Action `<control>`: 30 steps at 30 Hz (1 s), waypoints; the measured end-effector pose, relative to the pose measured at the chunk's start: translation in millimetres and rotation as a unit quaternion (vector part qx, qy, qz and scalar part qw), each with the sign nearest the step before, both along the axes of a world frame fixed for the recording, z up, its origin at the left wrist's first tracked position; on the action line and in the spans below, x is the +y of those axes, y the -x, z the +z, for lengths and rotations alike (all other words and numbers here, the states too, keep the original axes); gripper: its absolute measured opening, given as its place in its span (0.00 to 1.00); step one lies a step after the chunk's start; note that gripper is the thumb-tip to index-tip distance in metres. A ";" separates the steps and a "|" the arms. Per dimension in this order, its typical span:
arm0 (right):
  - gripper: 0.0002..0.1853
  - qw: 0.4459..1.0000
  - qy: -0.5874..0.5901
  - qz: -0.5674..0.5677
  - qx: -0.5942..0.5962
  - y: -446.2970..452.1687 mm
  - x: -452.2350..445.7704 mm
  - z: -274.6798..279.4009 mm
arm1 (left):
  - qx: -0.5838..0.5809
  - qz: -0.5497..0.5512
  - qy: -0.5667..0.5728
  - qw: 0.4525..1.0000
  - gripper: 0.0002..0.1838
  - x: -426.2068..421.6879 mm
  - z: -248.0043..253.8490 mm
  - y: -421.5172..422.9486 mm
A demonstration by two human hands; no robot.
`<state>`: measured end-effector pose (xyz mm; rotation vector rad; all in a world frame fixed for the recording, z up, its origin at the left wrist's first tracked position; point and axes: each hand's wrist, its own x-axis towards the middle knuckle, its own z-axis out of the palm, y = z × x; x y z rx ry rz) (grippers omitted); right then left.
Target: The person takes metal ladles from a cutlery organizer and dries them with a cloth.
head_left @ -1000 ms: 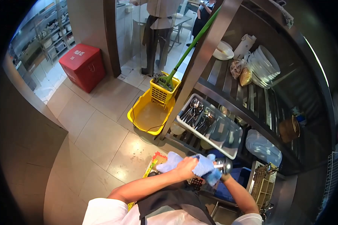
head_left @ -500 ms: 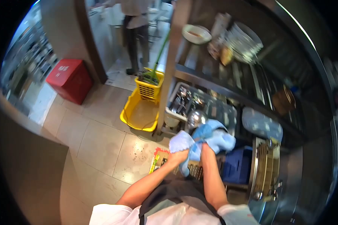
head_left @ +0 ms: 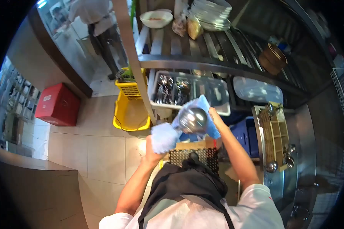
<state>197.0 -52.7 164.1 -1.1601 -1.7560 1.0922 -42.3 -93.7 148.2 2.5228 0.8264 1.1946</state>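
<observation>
Shiny round silver metal utensil [head_left: 193, 120] in fluffy light-blue cloth [head_left: 164, 138], near a grey plastic cutlery tray [head_left: 219, 93].
Left hand's grip [head_left: 153, 153] is closed on the cloth; right hand's grip [head_left: 213, 113] is mostly cloth-covered, closure unclear.

On the upper shelf [head_left: 187, 61], the bowl [head_left: 156, 19] is left of the plates [head_left: 214, 15]. Below is the tray [head_left: 221, 100], with cutlery [head_left: 164, 88] in its left compartments. Before the tray is the ladle [head_left: 193, 120], against the cloth [head_left: 213, 129]. The bucket [head_left: 120, 112] stands left of the shelf, and the bin [head_left: 59, 105] farther left.
</observation>
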 end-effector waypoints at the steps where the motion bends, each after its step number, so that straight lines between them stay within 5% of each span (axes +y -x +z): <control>1: 0.11 0.986 0.157 0.025 0.054 -5.7 5.8 -5.5 | -0.093 -0.034 0.046 0.994 0.03 -0.1 -8.7 -1.9; 2: 0.12 0.944 0.309 0.057 0.097 -12.7 16.1 -15.4 | -0.186 -0.065 0.085 0.977 0.06 -0.6 -11.4 -6.0; 4: 0.13 0.785 0.546 0.011 0.291 -20.7 14.4 -48.1 | -0.054 -0.031 0.129 0.990 0.06 -5.7 -4.1 1.7; 5: 0.12 0.947 0.288 0.095 0.104 -36.3 17.8 -74.8 | -0.056 -0.028 0.123 0.990 0.08 -9.4 -10.3 1.6; 6: 0.12 0.982 -0.014 0.166 -0.087 -43.4 26.1 -90.7 | -0.060 -0.025 0.119 0.991 0.09 -11.3 -16.8 -1.5; 8: 0.11 0.972 -0.185 0.019 -0.146 -19.4 3.7 -8.2 | -0.191 0.016 0.101 0.976 0.13 -16.7 2.1 -18.9; 9: 0.09 0.973 -0.198 -0.079 -0.087 -19.2 5.6 -13.2 | -0.088 0.037 0.054 0.994 0.15 -7.8 -15.9 -20.7; 10: 0.08 0.963 -0.203 -0.176 -0.027 -20.1 8.0 -22.6 | 0.069 0.125 0.129 0.981 0.13 -7.5 -0.9 -25.5; 12: 0.06 0.896 -0.254 -0.323 0.166 -8.2 22.0 -48.2 | 0.076 0.288 -0.048 0.953 0.09 -14.3 -48.4 -45.9; 13: 0.10 0.852 -0.197 -0.359 0.325 10.7 26.6 -43.7 | 0.074 0.296 -0.047 0.951 0.09 -16.8 -51.7 -52.4; 14: 0.13 0.785 -0.038 -0.427 0.447 48.0 13.6 -8.1 | 0.104 0.269 0.103 0.952 0.09 -15.8 -52.3 -56.7; 15: 0.13 0.773 0.030 -0.418 0.477 50.6 26.8 -33.2 | 0.130 0.234 0.250 0.931 0.10 -16.9 -53.7 -58.3; 16: 0.12 0.828 0.047 -0.383 0.406 42.1 40.8 -77.6 | 0.126 0.237 0.249 0.931 0.10 -21.1 -58.9 -59.3; 17: 0.12 0.926 -0.044 -0.350 0.134 27.2 54.3 -130.0 | 0.065 0.275 0.169 0.944 0.09 -23.8 -64.9 -60.4; 18: 0.13 0.942 -0.104 -0.316 -0.027 22.2 57.6 -156.9 | 0.004 0.310 0.087 0.947 0.08 -24.2 -68.4 -59.8; 19: 0.13 0.929 0.045 -0.231 0.284 3.5 69.4 -201.2 | 0.008 0.335 0.069 0.940 0.07 -28.1 -70.3 -56.9; 22: 0.10 0.816 0.290 -0.267 0.424 49.9 2.2 -51.2 | -0.018 0.353 0.114 0.928 0.07 -32.9 -47.3 -33.1; 23: 0.14 0.909 0.177 -0.235 0.295 42.6 -0.8 -53.6 | 0.058 0.361 0.102 0.925 0.08 -33.4 -49.1 -26.0; 24: 0.18 0.939 -0.003 -0.195 0.282 46.1 2.3 -45.9 | 0.054 0.362 0.105 0.925 0.08 -30.4 -50.5 -24.5; 25: 0.18 0.973 -0.109 -0.196 0.045 27.9 9.0 -49.3 | -0.065 0.308 0.055 0.948 0.05 -25.1 -52.5 -21.9; 26: 0.18 0.941 -0.207 -0.184 -0.193 22.9 10.7 -36.3 | -0.182 0.248 0.003 0.952 0.02 -20.6 -58.3 -19.6; 27: 0.16 0.932 -0.165 -0.187 -0.262 17.9 8.8 -21.9 | -0.334 0.099 0.030 0.937 0.06 -17.7 -71.5 -20.6; 30: 0.13 0.875 -0.128 -0.080 -0.459 -2.8 15.0 -5.4 | -0.182 0.161 0.148 0.959 0.12 -33.6 -30.8 -18.5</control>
